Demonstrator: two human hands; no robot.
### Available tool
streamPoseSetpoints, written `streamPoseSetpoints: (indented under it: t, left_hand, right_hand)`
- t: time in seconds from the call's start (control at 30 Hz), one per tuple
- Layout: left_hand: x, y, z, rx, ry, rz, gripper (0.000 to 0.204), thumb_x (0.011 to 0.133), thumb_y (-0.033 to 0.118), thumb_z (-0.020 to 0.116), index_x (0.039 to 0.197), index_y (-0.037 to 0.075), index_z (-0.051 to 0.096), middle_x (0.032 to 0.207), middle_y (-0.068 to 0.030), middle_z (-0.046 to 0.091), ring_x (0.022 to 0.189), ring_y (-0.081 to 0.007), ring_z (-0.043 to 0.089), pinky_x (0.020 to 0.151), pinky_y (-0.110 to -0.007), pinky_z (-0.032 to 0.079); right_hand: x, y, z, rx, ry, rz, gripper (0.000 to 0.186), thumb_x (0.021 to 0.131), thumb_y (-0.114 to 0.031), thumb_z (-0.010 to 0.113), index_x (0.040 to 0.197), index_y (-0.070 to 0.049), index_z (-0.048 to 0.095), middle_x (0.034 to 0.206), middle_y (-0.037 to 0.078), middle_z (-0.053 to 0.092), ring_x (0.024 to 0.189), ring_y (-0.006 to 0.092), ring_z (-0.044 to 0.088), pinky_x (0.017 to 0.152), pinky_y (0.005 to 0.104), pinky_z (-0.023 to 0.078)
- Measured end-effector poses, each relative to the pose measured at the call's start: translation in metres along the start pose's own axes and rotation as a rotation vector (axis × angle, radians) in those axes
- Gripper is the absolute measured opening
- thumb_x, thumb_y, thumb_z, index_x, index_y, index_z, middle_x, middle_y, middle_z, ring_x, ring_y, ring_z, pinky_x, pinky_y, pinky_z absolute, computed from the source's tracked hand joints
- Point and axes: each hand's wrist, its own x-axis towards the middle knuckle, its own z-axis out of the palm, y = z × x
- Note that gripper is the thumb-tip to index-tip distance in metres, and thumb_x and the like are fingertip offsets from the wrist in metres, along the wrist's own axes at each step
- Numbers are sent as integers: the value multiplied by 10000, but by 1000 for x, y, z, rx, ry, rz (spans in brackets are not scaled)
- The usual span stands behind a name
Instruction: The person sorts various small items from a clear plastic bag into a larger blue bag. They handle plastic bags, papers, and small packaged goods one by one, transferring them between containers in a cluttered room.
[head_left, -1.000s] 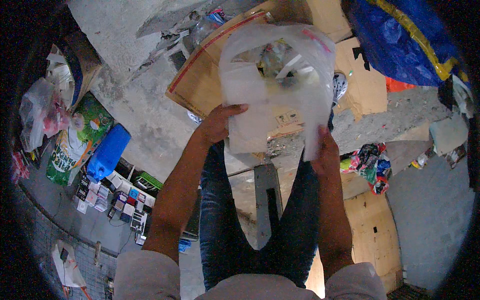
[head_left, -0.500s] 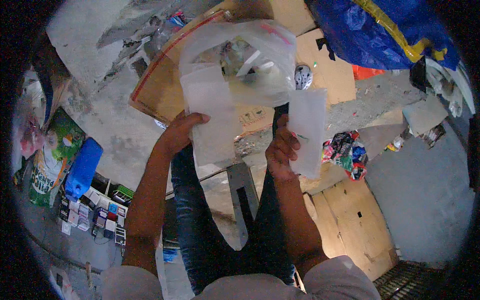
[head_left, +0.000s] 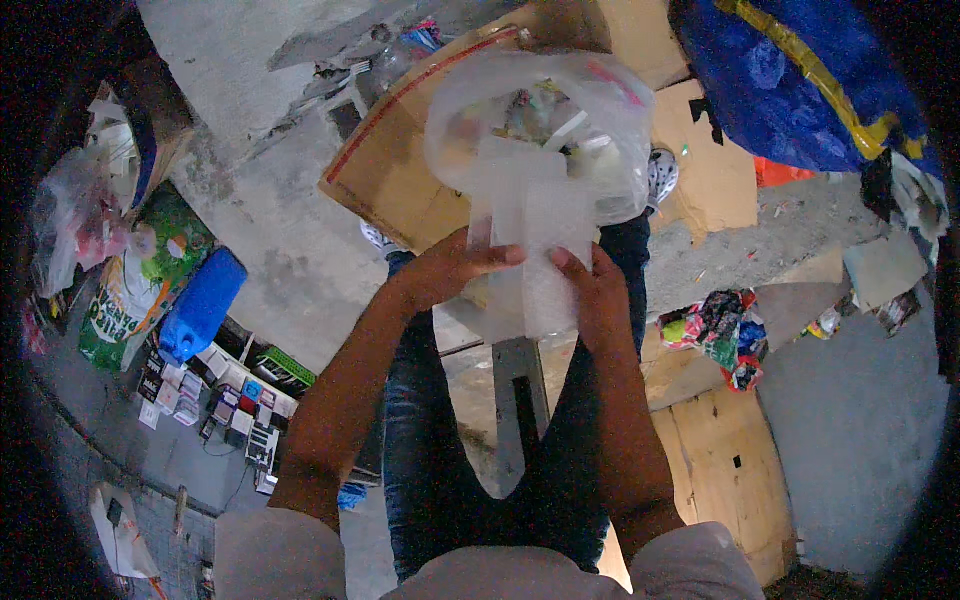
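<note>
Two translucent white plastic sheets overlap in front of me, above my knees. My left hand [head_left: 450, 272] grips the left sheet [head_left: 505, 298] at its edge, thumb on top. My right hand [head_left: 602, 298] pinches the narrower right sheet [head_left: 548, 215], which lies partly over the other one. Both thumbs press on the sheets and point toward each other; the fingers beneath are partly hidden. Just beyond the sheets is a clear plastic bag [head_left: 622, 125] with mixed pale and greenish bits inside.
A flattened cardboard box [head_left: 385, 165] lies under the bag. A blue plastic sack [head_left: 790, 80] with yellow tape is at the far right. Crumpled colourful wrappers [head_left: 725, 330] lie at the right. On the left are a blue jug [head_left: 203, 305] and a shelf of small boxes [head_left: 240, 410].
My right hand has brought its sheet leftward onto the sheet in my left hand. The hands are now close together. The whole view has shifted, so the surroundings appear farther right.
</note>
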Motion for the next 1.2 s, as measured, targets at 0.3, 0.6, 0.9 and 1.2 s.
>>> streamPoseSetpoints:
  t: [0.3, 0.6, 0.9, 1.2]
  left_hand:
    - [-7, -16, -9, -102, 10, 52, 654, 830, 383, 680, 1342, 29, 479, 1241, -91, 595, 1111, -218, 557, 1004, -355, 395]
    - [-7, -36, -23, -308, 89, -42, 603, 832, 321, 701, 1320, 35, 493, 1179, -93, 627, 1067, -226, 596, 883, -370, 498]
    - [-11, -6, -17, -483, -46, 78, 615, 872, 375, 637, 1382, 84, 453, 1207, -101, 616, 1021, -191, 612, 809, -338, 510]
    - [-6, 8, -1, 310, -57, 54, 581, 894, 362, 600, 1341, 17, 465, 1212, -137, 602, 1049, -263, 603, 943, -398, 471]
  right_hand:
    - [-5, -5, 2, 120, 48, 19, 559, 865, -433, 636, 1173, 29, 581, 1031, 135, 667, 853, 247, 651, 774, 351, 513]
    - [-4, 34, -36, 671, -119, 104, 449, 925, -310, 600, 1292, -72, 498, 1097, 47, 605, 966, 189, 580, 854, 351, 477]
    - [-14, 13, -23, 729, -20, 123, 560, 904, -371, 621, 1285, 15, 479, 1155, 84, 598, 1018, 215, 587, 898, 368, 485]
    - [-6, -3, -2, 309, -293, 159, 502, 914, -329, 604, 1279, -8, 476, 1137, 84, 612, 999, 215, 616, 860, 385, 515]
